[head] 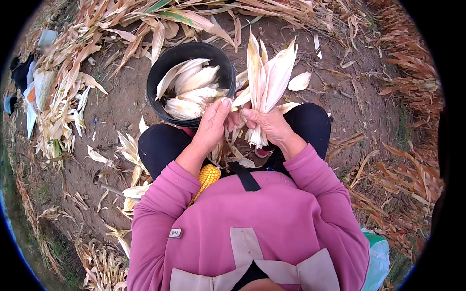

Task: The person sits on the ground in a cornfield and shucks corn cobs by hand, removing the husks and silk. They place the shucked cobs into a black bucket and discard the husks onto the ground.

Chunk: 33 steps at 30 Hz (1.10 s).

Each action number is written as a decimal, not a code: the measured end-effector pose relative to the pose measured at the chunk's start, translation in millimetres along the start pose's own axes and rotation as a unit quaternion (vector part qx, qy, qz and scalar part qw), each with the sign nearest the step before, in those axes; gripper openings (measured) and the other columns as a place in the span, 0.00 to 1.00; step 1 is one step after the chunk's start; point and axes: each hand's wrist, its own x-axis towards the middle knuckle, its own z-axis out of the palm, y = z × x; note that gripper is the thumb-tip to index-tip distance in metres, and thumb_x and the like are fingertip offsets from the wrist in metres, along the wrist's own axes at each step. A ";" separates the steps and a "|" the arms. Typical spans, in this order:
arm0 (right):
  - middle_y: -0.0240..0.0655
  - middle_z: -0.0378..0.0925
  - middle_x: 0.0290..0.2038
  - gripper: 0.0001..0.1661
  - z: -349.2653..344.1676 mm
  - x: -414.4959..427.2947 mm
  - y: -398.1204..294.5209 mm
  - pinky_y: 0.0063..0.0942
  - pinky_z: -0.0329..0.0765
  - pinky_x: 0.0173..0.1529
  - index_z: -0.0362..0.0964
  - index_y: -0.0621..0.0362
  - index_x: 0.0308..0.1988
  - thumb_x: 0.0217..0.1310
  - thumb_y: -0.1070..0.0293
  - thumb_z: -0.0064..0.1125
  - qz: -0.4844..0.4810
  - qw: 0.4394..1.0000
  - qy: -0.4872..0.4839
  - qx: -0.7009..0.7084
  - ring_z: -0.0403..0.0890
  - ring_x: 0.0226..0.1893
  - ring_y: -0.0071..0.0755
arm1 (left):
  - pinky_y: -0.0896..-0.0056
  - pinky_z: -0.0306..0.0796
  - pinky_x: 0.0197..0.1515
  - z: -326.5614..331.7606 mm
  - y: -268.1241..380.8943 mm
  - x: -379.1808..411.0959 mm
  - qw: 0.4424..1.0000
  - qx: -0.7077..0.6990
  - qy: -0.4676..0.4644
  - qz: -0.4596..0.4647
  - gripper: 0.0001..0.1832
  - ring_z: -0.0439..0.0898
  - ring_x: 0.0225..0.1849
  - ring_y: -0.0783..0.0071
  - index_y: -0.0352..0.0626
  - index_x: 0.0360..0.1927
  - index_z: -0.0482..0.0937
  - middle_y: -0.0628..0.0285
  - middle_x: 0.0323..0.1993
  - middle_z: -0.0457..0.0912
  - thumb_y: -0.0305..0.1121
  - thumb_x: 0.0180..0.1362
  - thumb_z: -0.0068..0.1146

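Note:
A bundle of pale dry corn husks (267, 78) points away from me, its cut ends toward my lap. My right hand (269, 122) is closed around its lower part. Beside it, my left hand (216, 116) pinches the end of a husk strip (242, 97) that slants out from the bundle. A black plastic bucket (153, 94) stands in front of my left knee, with several pale husk bundles (196, 80) lying inside. Close to my left forearm, a yellow ear of corn (207, 178) shows bare kernels; its lower end is hidden by my sleeve.
Dry corn stalks and leaves (204, 22) lie heaped beyond the bucket. Loose husks (133, 156) are scattered on bare soil by my left knee, near a thin handle (111, 188). One loose husk (299, 81) lies ahead right. A green-and-white bag (376, 254) sits behind my right elbow.

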 end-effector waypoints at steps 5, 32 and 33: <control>0.25 0.73 0.29 0.18 -6.6 5.4 2.4 0.16 0.67 0.28 0.72 0.58 0.44 0.55 0.65 0.68 -0.011 1.000 -0.020 0.018 0.70 0.25 0.17 | 0.80 0.60 0.24 0.9 5.6 1.3 0.986 -0.092 -0.061 -0.127 0.22 0.66 0.21 0.81 0.39 0.40 0.73 0.65 0.22 0.72 0.46 0.71 0.31; 0.28 0.74 0.27 0.12 -9.0 12.4 -28.5 0.12 0.62 0.22 0.73 0.57 0.40 0.65 0.60 0.56 0.050 0.998 -0.042 -0.005 0.67 0.19 0.14 | 0.69 0.68 0.33 -6.8 8.5 3.7 0.931 0.320 -0.170 -0.048 0.20 0.73 0.26 0.73 0.33 0.46 0.72 0.59 0.24 0.76 0.39 0.57 0.51; 0.28 0.74 0.27 0.13 -10.5 14.2 -29.8 0.12 0.62 0.23 0.73 0.57 0.40 0.65 0.58 0.55 0.043 0.998 -0.037 -0.033 0.67 0.20 0.14 | 0.69 0.68 0.33 -6.1 8.7 3.7 0.934 0.315 -0.162 -0.044 0.20 0.74 0.26 0.73 0.33 0.46 0.72 0.58 0.24 0.77 0.40 0.58 0.52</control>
